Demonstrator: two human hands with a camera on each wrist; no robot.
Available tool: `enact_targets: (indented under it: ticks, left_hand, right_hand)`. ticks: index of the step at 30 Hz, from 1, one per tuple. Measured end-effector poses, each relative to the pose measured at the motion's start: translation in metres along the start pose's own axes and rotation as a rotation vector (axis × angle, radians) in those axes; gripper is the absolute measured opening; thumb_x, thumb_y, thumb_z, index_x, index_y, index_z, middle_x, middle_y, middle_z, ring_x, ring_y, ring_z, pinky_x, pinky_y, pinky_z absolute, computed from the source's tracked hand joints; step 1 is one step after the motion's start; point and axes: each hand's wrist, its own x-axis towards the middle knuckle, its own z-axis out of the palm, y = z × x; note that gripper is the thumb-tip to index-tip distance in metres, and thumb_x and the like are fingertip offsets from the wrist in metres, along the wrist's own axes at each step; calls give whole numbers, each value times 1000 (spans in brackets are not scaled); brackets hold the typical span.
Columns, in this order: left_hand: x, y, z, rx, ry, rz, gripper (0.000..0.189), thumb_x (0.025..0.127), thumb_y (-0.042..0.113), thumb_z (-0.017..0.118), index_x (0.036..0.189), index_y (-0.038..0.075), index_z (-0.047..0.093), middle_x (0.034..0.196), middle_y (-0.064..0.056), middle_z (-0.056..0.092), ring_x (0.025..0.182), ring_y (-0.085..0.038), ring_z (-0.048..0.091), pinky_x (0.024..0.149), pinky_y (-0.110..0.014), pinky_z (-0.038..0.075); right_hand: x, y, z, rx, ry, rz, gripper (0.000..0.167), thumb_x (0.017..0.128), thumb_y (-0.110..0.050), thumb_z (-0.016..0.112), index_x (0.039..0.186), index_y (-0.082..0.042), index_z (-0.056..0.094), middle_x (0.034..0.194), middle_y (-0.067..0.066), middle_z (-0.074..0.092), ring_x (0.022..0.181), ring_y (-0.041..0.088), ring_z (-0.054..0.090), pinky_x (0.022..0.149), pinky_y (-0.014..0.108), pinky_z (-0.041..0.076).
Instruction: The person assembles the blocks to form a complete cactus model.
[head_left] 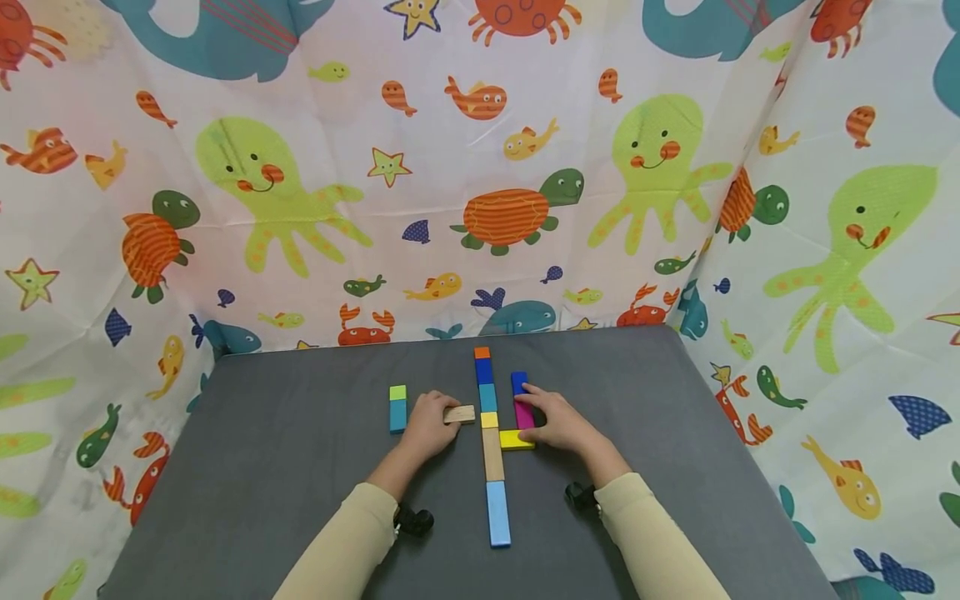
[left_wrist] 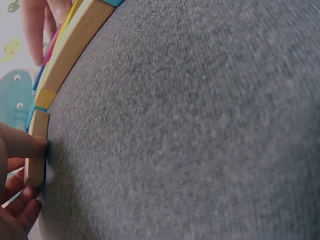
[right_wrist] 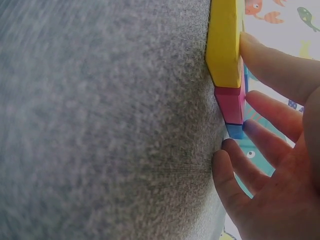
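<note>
My left hand (head_left: 426,423) pinches a short plain wooden block (head_left: 461,414), lying flat just left of a long column of blocks. In the left wrist view, the thumb is on one side of this wooden block (left_wrist: 35,167) and fingers are at its other end. My right hand (head_left: 558,421) touches the blocks on the column's right side. Its thumb is at a yellow block (right_wrist: 225,45), its other fingers by a magenta block (right_wrist: 230,104). Beyond the magenta one lies a blue block (head_left: 519,382). The yellow block joins the column beside a longer wooden block (head_left: 492,454).
The column also has a light blue block (head_left: 498,515) nearest me, then a small yellow, a teal, a dark blue and an orange block (head_left: 482,353) farthest away. To the left lie a teal block (head_left: 397,417) and a lime block (head_left: 397,392), end to end. Grey cloth covers the table (head_left: 300,467).
</note>
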Motion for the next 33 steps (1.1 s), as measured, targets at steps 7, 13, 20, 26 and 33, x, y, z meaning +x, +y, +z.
enact_targets:
  ticks: [7, 13, 20, 26, 33]
  left_hand:
    - [2, 2, 4, 15, -9, 16, 27, 91, 10, 80, 118, 7, 77, 121, -13, 67, 106, -28, 56, 89, -45, 54]
    - [3, 2, 6, 23, -3, 14, 28, 92, 10, 78, 120, 7, 77, 123, -12, 67, 110, -28, 56, 93, -45, 54]
    - [3, 2, 6, 8, 1, 33, 32, 93, 11, 79, 124, 8, 75, 126, -12, 67, 110, -28, 55, 91, -44, 54]
    - [0, 0, 3, -49, 5, 49, 36, 94, 15, 80, 129, 9, 73, 131, -12, 64, 116, -30, 55, 97, -47, 54]
    - [-5, -14, -13, -98, 65, 89, 41, 94, 18, 79, 133, 8, 71, 134, -14, 63, 125, -35, 55, 107, -57, 49]
  right_hand:
    - [1, -2, 1, -5, 0, 1, 70, 91, -30, 84, 155, -20, 57, 172, 4, 36, 154, 39, 35, 116, 66, 39]
    - [1, -3, 1, -10, -2, -2, 71, 92, -30, 84, 156, -20, 56, 172, 5, 35, 154, 39, 35, 116, 66, 39]
    - [2, -3, -3, -1, -7, -11, 71, 92, -30, 84, 156, -19, 56, 172, 5, 35, 155, 40, 33, 117, 66, 37]
    - [3, -1, -2, -2, -10, -11, 71, 92, -30, 84, 156, -19, 56, 173, 5, 35, 155, 40, 33, 117, 66, 37]
    - [1, 1, 0, 0, -7, 7, 71, 92, -31, 84, 156, -21, 56, 173, 4, 35, 155, 39, 34, 117, 67, 38]
